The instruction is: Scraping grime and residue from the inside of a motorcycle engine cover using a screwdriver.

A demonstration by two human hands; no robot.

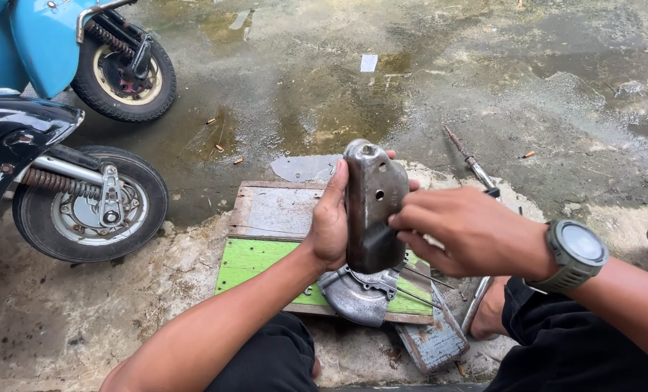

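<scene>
Metal cover (pixel 373 207) stands upright over the wooden board (pixel 273 218) — left hand (pixel 329 221) wraps its edge to steady it, right hand (pixel 458 229) fingers pinched on a dark tool (pixel 380 234) against its face.

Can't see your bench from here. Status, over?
Left hand grips upright metal cover. Right hand presses dark tool against it. Second cover below on board.

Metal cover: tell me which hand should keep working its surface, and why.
Right, probably. The right hand already presses a small dark tool against the metal cover, while the left hand grips the cover upright from behind.
</scene>
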